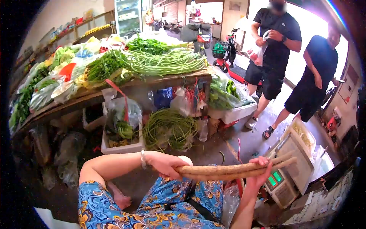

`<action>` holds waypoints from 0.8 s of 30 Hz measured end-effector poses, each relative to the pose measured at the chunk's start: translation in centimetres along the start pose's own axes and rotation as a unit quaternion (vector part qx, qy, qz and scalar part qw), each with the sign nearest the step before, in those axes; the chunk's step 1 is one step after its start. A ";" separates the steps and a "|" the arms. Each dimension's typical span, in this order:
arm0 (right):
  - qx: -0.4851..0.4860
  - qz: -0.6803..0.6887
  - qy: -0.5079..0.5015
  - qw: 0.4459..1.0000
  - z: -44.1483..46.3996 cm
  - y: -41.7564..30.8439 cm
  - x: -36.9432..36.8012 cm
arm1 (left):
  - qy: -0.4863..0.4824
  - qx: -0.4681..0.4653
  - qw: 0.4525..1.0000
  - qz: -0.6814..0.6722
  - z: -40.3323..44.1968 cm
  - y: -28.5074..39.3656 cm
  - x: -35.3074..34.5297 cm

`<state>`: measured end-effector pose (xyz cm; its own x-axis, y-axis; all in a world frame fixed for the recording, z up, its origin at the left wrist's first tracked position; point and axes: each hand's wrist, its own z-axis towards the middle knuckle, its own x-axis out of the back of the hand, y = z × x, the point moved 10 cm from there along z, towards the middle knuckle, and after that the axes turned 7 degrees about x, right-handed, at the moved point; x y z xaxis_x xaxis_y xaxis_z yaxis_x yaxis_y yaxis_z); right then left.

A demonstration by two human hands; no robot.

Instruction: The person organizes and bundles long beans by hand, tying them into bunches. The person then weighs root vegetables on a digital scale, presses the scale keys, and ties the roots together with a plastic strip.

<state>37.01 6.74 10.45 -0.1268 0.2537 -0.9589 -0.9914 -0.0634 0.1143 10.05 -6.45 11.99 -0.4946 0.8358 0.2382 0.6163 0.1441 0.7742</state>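
Two long, pale brown yam roots [221,170] lie side by side across my lap, held level in both hands. My left hand [167,165], with a bracelet at the wrist, is closed round their thick left ends. Farther along, my right hand [260,172] grips them from below and the side, fingers wrapped round. Their thin right ends stick out over the weighing scale [291,160], whose green display [274,178] is lit. Whether the roots touch the scale plate I cannot tell.
A wooden stall table [152,78] bears long beans [164,63] and leafy greens [105,66]. Below are a white foam box [122,149] and a heap of green stems [169,128]. Two people [276,45] stand at the right, one holding a plastic bag [258,55]. Behind them stands a red scooter [236,72].
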 end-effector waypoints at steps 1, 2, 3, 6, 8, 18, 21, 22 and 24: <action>-0.007 -0.002 -0.037 0.999 0.2 0.6 -1.2 | -0.011 0.027 1.000 0.009 -0.1 -0.7 0.3; -0.012 -0.005 -0.075 0.997 0.4 1.4 -2.8 | -0.012 0.026 1.000 0.010 0.0 -1.2 0.7; 0.004 -0.017 -0.084 0.996 0.6 1.6 -4.0 | -0.002 0.000 1.000 0.000 0.2 -1.3 1.5; 0.026 -0.093 -0.150 0.984 1.3 2.0 -8.1 | -0.007 -0.049 0.999 0.002 0.5 -1.3 3.2; 0.037 -0.142 -0.203 0.968 2.0 2.1 -10.9 | 0.172 -0.151 0.961 0.154 0.6 1.1 6.8; 0.123 -0.417 -0.187 0.881 5.5 3.5 -10.6 | 0.395 -0.214 0.871 0.200 4.6 6.1 8.2; 0.128 -0.496 -0.160 0.844 5.8 3.3 -7.7 | 0.382 -0.240 0.871 0.193 5.9 7.7 7.0; 0.114 -0.544 -0.147 0.818 5.7 3.4 -7.0 | 0.376 -0.240 0.875 0.190 6.3 8.1 6.8; 0.096 -0.592 -0.129 0.790 5.6 3.6 -5.6 | 0.378 -0.250 0.875 0.173 7.3 8.4 6.7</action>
<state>34.01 10.51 17.64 0.9145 0.2158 -0.3422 -0.4044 0.5066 -0.7614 16.33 4.24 15.84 -0.7118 0.1680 0.6820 0.5576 -0.4553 0.6941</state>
